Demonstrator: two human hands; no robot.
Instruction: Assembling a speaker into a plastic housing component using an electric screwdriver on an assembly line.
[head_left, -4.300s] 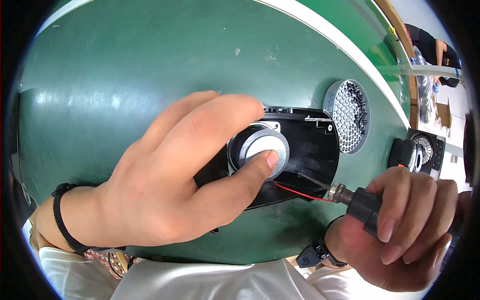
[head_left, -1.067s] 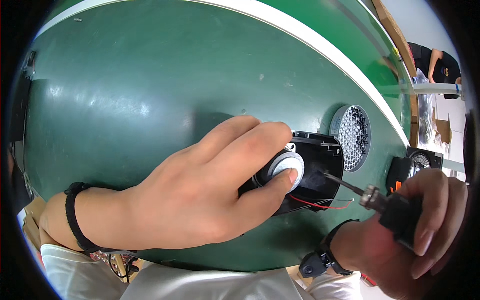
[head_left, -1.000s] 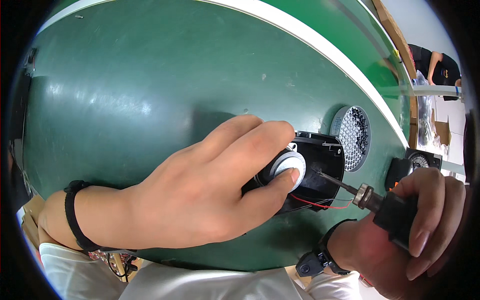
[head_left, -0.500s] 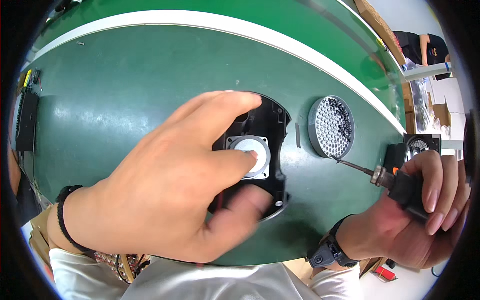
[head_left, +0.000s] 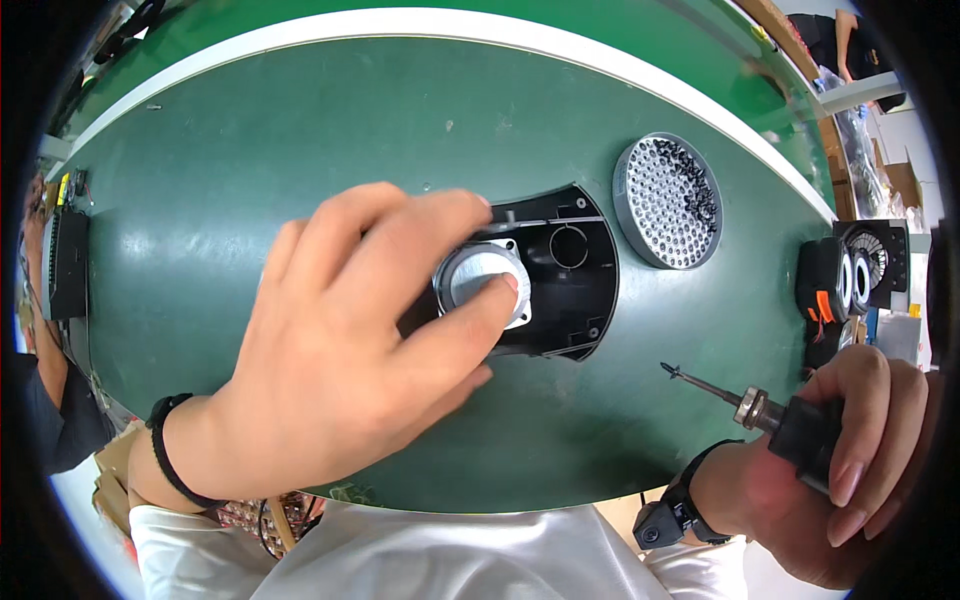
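Note:
In the middle of the bench lies a black plastic housing (head_left: pixel 590 270) with curved ends, a round ring and screw holes. A speaker (head_left: pixel 462 275) with a silver magnet and square metal frame sits in it. My left hand (head_left: pixel 345 310) reaches across the housing's narrow part, one fingertip on the magnet, another finger at the upper edge and the thumb low; it covers the housing's left part. At the lower right my right hand (head_left: pixel 860 460) is closed round a dark-handled screwdriver (head_left: pixel 755 410). A small dark screw (head_left: pixel 669 370) appears to sit on its tip, apart from the housing.
A round grey tray (head_left: pixel 668 205) with a holed plate and black screws stands right of the housing. Black speaker units (head_left: pixel 825 280) and a fan-like part (head_left: pixel 868 255) are at the right edge. A white rail (head_left: pixel 400 22) borders the green bench (head_left: pixel 250 130). Other people show at both sides.
The housing has turned under my left hand and now stretches to the right. The screwdriver tip has come away from the screw tray, lower in view. The view has shifted slightly.

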